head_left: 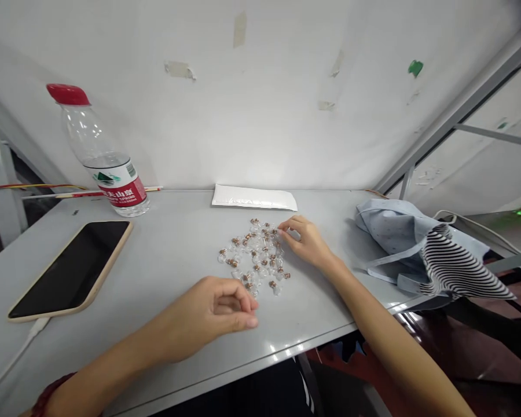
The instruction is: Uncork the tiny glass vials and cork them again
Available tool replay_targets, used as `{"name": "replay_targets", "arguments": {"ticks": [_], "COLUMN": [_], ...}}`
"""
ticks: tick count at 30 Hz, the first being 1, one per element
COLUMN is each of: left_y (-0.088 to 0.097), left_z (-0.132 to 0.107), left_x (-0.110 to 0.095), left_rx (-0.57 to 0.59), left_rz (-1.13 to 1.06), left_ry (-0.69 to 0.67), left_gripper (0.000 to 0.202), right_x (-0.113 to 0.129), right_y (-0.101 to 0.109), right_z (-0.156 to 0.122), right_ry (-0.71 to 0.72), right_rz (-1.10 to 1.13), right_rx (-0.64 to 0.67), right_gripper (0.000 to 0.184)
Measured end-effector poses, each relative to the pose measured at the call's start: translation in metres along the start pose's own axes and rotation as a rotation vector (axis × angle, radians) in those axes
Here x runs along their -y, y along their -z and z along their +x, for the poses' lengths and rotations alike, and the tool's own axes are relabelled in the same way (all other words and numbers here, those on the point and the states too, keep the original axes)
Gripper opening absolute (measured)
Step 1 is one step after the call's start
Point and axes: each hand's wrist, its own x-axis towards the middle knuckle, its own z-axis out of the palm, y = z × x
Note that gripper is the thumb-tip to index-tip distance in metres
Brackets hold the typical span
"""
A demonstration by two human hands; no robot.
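Brown-topped vials (254,253), over twenty; two hands (202,313) (308,242)

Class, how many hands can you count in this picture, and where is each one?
2. The left hand is by the near edge of the vials; the right hand is at their far right edge. No other hand shows.

From my head, close above the surface (169,243), my view looks forward and down toward the wall (269,139).

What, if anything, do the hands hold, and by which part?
Left hand: nothing visible. Whether the right hand pinches a tiny bottle cannot be told.
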Motion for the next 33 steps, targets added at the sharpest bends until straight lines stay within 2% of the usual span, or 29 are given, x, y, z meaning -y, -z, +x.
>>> {"name": "replay_targets", "arguments": {"ticks": [5,10,13,18,21,23,25,27,30,33], "left_y": [0.005,0.007,0.004,-0.001,-0.002,-0.002,-0.002,-0.003,-0.005,-0.007], "left_z": [0.003,0.008,0.010,0.007,0.002,0.001,0.001,0.003,0.007,0.013], "left_x": [-0.003,-0.008,-0.007,-0.007,-0.008,-0.008,-0.008,-0.006,-0.003,0.001], "left_rx": [-0.131,-0.316,-0.395,-0.383,-0.384,-0.401,-0.429,-0.467,-0.540,-0.610], "left_rz": [-0.033,-0.005,0.001,0.018,0.055,0.091,0.142,0.215,0.358,0.455], "left_ry": [-0.014,-0.039,-0.078,-0.091,-0.104,-0.107,-0.116,-0.159,-0.271,-0.398], "left_gripper": [0.021,0.022,0.020,0.021,0.021,0.022,0.024,0.024,0.024,0.023], "right_x": [0.003,0.001,0.001,0.004,0.006,0.008,0.014,0.024,0.041,0.055], "right_y": [0.005,0.004,-0.001,-0.005,-0.002,0.000,0.003,0.003,-0.001,-0.009], "right_z": [-0.002,-0.001,0.000,-0.001,-0.002,-0.003,-0.004,-0.006,-0.010,-0.013], "right_ry": [-0.043,-0.110,-0.143,-0.156,-0.167,-0.213,-0.272,-0.303,-0.264,-0.183], "right_rz": [0.025,0.070,0.087,0.153,0.196,0.305,0.472,0.646,0.842,0.982], "right_rx": [0.152,0.175,0.101,-0.098,-0.162,-0.169,-0.127,-0.024,0.188,0.327], "right_gripper": [0.011,0.013,0.013,0.013,0.014,0.018,0.021,0.024,0.024,0.022]}}
